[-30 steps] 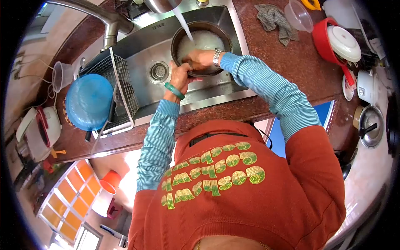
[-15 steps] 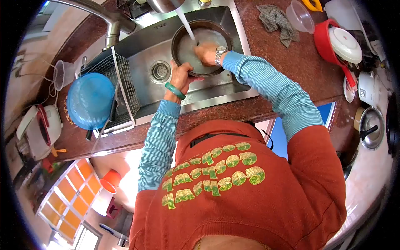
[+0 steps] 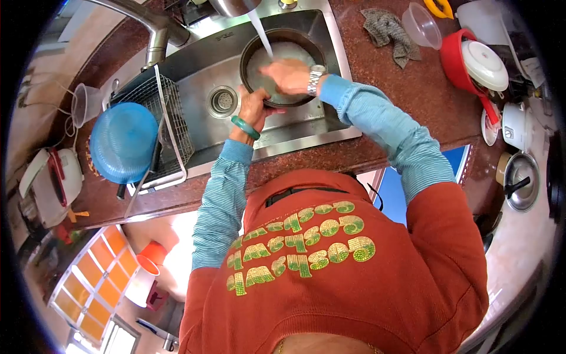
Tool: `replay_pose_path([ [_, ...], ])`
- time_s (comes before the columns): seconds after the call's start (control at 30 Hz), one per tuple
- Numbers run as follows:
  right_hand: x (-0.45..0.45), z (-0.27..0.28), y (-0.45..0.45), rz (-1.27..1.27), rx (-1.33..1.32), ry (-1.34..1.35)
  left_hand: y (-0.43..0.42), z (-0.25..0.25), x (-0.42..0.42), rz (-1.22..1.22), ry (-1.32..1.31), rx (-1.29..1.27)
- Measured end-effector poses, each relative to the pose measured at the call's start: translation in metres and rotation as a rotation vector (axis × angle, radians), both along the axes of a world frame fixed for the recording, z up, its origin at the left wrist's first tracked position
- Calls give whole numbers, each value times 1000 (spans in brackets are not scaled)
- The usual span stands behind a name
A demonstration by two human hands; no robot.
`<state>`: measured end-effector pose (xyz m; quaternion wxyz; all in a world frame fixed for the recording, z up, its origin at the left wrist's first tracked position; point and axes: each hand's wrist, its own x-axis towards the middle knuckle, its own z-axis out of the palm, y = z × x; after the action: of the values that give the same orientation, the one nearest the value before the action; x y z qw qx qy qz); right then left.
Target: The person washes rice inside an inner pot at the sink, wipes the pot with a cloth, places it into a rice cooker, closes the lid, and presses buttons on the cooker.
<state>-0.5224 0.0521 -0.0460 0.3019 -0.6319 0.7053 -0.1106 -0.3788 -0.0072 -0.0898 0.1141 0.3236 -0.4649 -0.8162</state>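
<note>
A round dark-rimmed pot (image 3: 318,52) stands in the right part of the steel sink (image 3: 203,88), with cloudy water inside. My left hand (image 3: 254,108), with a green bangle at the wrist, is closed on the pot's near left rim. My right hand (image 3: 289,76), with a metal watch, is over the pot's water, its fingers stretched out and somewhat blurred; nothing shows in it. A stream of water (image 3: 261,34) runs from the faucet (image 3: 233,6) into the pot.
Left of the drain (image 3: 223,101) are a wire rack (image 3: 177,118) and a blue basin (image 3: 124,143). On the right counter lie a grey cloth (image 3: 390,36), a clear bowl (image 3: 422,26), a red pan (image 3: 453,62) with a white lid (image 3: 484,65), and a metal pot (image 3: 523,180).
My right hand has risen from inside the pot near its left side and now hovers with its fingers extended. My left hand has kept its hold on the rim.
</note>
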Motion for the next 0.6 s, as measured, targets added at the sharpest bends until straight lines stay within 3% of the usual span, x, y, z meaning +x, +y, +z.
replay_pose_path([
  [0.03,0,20,4,-195,63,56,0,1,0,-18,57,-42],
  [0.07,-5,16,9,-187,65,61,-1,15,-2,18,4,77],
  [0.17,-15,11,28,-350,-325,147,-1,30,-6,85,-103,229],
  [0.27,-25,0,28,-477,-423,17,-1,33,-11,115,-179,233],
  [0.33,-26,-12,24,-455,-519,38,2,36,-12,112,-182,217],
  [0.47,-20,-20,14,-473,-352,139,-3,19,-12,83,-72,251],
  [0.53,-9,-10,15,-198,-118,379,-4,18,-12,48,-41,267],
  [0.6,0,14,23,-193,-232,383,-4,18,-10,39,-18,252],
])
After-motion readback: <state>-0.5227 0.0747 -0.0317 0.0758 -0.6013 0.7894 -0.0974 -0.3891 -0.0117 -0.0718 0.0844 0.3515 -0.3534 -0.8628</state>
